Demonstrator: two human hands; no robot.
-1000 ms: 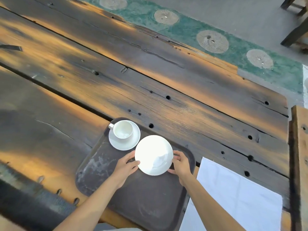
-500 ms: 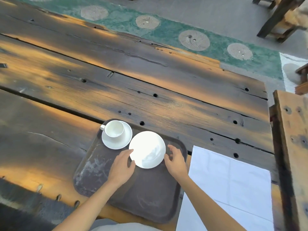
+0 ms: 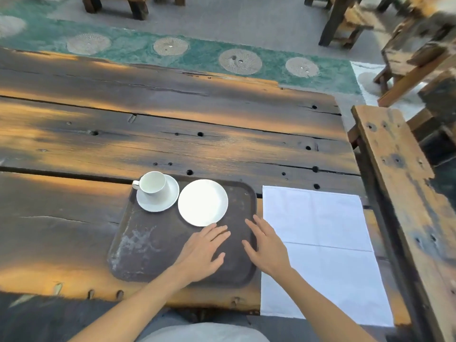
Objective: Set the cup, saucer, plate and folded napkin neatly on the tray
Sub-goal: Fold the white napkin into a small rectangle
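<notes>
Cup (image 3: 153,181) on saucer (image 3: 158,193) and plate (image 3: 202,202) sit along the tray's (image 3: 148,245) far edge, leaving its near half seemingly free for the napkin (image 3: 318,253), unfolded on the surface just right of the tray. Left hand (image 3: 201,253) and right hand (image 3: 267,248) hover flat-fingered over the tray, each grip slack and empty.
</notes>
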